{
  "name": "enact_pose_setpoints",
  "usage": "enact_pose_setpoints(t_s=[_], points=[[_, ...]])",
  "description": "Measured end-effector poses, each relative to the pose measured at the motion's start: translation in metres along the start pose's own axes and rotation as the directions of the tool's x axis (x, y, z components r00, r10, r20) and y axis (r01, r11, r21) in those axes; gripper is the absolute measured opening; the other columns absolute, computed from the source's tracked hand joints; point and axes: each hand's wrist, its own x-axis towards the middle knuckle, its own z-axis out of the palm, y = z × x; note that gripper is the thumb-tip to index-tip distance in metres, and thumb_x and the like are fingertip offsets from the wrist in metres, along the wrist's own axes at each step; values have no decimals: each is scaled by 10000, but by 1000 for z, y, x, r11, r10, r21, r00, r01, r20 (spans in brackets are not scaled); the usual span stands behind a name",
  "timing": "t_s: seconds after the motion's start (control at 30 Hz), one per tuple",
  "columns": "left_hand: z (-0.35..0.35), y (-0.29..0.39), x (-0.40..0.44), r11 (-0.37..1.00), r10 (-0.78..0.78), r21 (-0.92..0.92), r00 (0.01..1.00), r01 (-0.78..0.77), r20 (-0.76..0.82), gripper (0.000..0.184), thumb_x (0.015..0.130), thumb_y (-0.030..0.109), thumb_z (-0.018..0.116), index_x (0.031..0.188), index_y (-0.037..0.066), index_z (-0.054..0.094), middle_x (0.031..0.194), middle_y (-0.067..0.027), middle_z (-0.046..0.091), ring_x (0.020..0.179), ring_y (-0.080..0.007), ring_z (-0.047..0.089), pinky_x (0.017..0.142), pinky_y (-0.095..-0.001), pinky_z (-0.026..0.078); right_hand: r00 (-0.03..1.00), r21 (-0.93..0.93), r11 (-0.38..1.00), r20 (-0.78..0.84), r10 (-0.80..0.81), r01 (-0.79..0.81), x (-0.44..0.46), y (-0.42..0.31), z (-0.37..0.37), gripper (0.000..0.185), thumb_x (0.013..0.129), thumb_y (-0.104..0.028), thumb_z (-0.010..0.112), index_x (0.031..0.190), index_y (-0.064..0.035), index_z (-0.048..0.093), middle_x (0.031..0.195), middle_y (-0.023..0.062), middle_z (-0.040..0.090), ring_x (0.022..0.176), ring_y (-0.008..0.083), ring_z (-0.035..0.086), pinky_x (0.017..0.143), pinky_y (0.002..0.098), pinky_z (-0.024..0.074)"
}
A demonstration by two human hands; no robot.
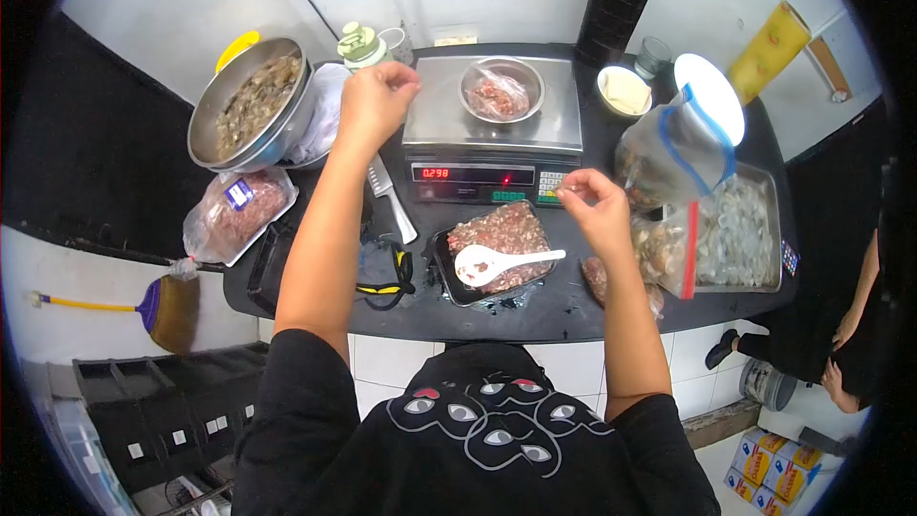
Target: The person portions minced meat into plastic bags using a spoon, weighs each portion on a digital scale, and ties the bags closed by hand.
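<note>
At near centre of bench (pixel 564 325): minced meat (pixel 521 226) in black tray (pixel 442 263), white spoon (pixel 487 266) on top. Beyond, right hand (pixel 597 208) beside scale (pixel 439 105) (reads 0.298); left hand (pixel 375 100) just left of it. Hands apart, fingers curled, cannot tell whether closed. Far on scale: 1 steel bowl (pixel 537 94), bagged meat (pixel 497 96) inside.

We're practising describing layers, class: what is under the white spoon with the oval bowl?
Under the white spoon is a pinkish slab of minced meat in a rectangular black tray. The patch directly beneath the spoon is covered, and the slab hides the tray's floor below it.
</note>
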Motion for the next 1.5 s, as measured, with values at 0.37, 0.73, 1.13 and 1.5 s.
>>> enact_pose_setpoints(t_s=[0.37, 0.73, 1.13, 1.5], points=[[-26, -17, -31, 996, -74, -48, 996, 72, -41, 144, 712, 157, 698, 792, 38, 677, 684, -104, 656, 609, -158, 619, 596, -281, 478, 998, 7, 1000, 56, 27, -28, 0, -1, 14, 145, 708, -37, 696, 839, -24, 634, 759, 1, 627, 678, 67, 525, 640, 216, 438], [-17, -11, -37, 999, -45, -28, 999, 45, 16, 147, 765, 151, 657, 847, 30, 675, 753, -121, 666, 690, -198, 638, 651, -304, 485, 997, -39, 999, 61, 39, -37, -4, 2, 12, 144, 713, -52, 683, 844, -20, 632, 753, 19, 630, 681, 77, 541, 637, 235, 449], [41, -45, -35, 936, 327, 70, 927, -344, 183, 147, 734, 50, 608, 860, 87, 675, 880, -103, 628, 903, -306, 565, 797, -379, 460, 924, -393, 907, 383, 10, 153, 13, 50, 38, 269, 710, -49, 651, 977, -13, 634, 1025, 142, 623, 957, 271, 599, 840, 322, 467], [103, -30, 47, 816, 503, 25, 731, -578, 460, 429, 747, -63, 463, 1131, 104, 555, 1113, -109, 570, 1038, -315, 542, 860, -381, 452, 822, -672, 636, 561, 101, 380, 180, 6, 51, 379, 828, -140, 510, 1132, -349, 593, 1178, 152, 489, 1072, 320, 516, 894, 387, 421]])
